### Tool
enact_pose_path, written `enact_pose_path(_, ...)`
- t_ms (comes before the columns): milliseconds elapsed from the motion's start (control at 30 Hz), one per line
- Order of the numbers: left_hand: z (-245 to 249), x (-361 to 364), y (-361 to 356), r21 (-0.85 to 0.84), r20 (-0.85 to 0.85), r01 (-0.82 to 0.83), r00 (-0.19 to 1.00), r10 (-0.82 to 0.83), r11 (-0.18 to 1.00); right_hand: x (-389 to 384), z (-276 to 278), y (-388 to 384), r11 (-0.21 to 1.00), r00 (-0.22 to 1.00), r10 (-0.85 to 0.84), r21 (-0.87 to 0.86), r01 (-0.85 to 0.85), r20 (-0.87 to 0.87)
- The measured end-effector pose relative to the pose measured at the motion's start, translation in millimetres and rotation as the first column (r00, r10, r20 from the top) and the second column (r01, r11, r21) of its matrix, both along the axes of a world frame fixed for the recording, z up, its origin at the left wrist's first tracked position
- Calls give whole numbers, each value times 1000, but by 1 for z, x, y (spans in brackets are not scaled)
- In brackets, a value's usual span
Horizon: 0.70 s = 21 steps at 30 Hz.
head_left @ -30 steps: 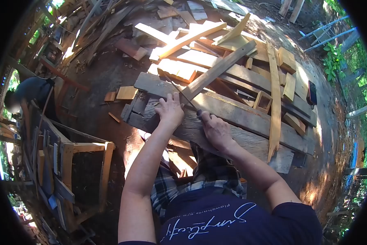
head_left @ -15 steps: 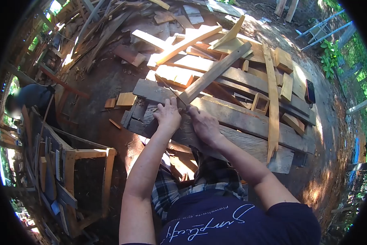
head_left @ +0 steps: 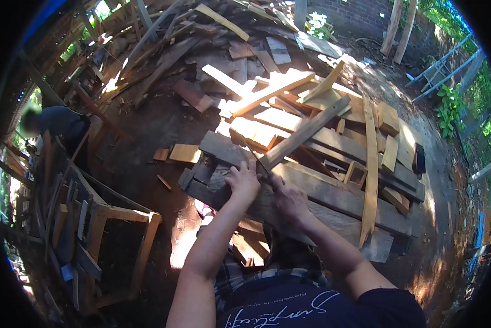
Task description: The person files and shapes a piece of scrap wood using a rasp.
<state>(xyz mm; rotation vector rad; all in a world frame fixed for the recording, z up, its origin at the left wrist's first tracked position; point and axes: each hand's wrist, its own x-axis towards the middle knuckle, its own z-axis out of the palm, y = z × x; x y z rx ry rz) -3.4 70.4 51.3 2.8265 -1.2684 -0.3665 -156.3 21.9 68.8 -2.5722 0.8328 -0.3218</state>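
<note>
Right grip (head_left: pixel 291 202) on slim tool (head_left: pixel 265 169), now farther from left grip (head_left: pixel 244 181)

- Bench (head_left: pixel 333 188): rough, weathered wood, matt from here
- Blade (head_left: pixel 263 164) over the bench: dull metal, apparently
- Phone (head_left: pixel 419 158) at the bench's right end: glossy
- Shirt (head_left: pixel 333 311) beside the bench: matt cloth
</note>
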Motion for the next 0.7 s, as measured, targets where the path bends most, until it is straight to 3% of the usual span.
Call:
enact_pose_path(167, -5, 0, -3, -7, 19, -16, 1000, 16, 1000, -18, -18, -3, 999, 1000, -19, -40, 19, -17)
enact_pose_path(233, -5, 0, -3, -17, 40, -12, 999, 12, 1000, 0, -12, -7, 999, 1000, -3, 46, 3, -12)
enact_pose_path(333, 1, 2, -2, 3, -22, -10, 1000, 10, 1000, 20, -8, -9, 1000, 1000, 1, -17, 0, 28)
enact_pose_path(433, 1, 1, -5, 25, -25, -35, 999, 35, 999, -9, 14, 3, 999, 1000, 26, 39, -26, -5)
enact_pose_path(567, -3, 2, -7, 32, -12, -24, 1000, 24, 999, -8, 0, -3, 998, 996, 44, 48, -47, 78)
enact_pose_path(700, 3, 1, -3, 12, -17, -20, 1000, 20, 1000, 24, -10, -9, 1000, 1000, -8, 27, 9, -22)
